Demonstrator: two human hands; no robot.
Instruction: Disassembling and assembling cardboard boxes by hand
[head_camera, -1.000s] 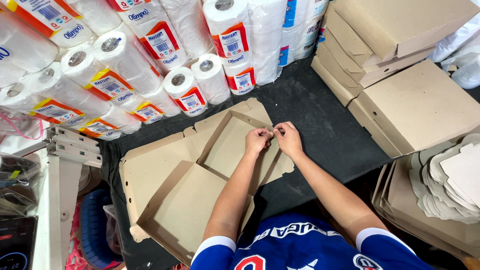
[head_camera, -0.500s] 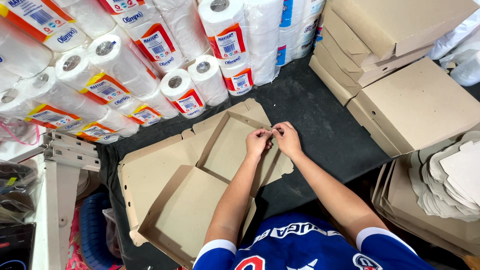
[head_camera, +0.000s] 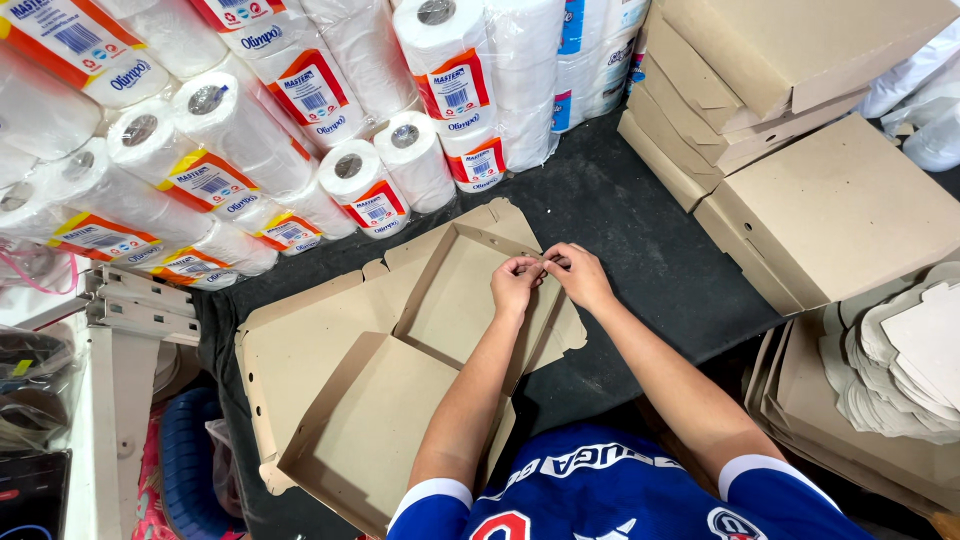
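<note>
A brown cardboard box blank (head_camera: 330, 400), partly folded, lies on a dark table (head_camera: 620, 220) in front of me. Its side walls stand up around two shallow trays. My left hand (head_camera: 515, 282) and my right hand (head_camera: 575, 275) meet at the far right corner of the upper tray. Both pinch the cardboard wall and its corner flap there. My fingertips touch each other over the edge.
Wrapped paper rolls (head_camera: 240, 130) are piled along the far left and middle. Folded brown boxes (head_camera: 800, 120) are stacked at the right. Flat white-and-brown blanks (head_camera: 900, 360) lie at the right edge. A metal bracket (head_camera: 140, 300) and a blue object (head_camera: 185, 470) sit at the left.
Both hands stay at the same corner of the box. The fingers have shifted only slightly on the flap.
</note>
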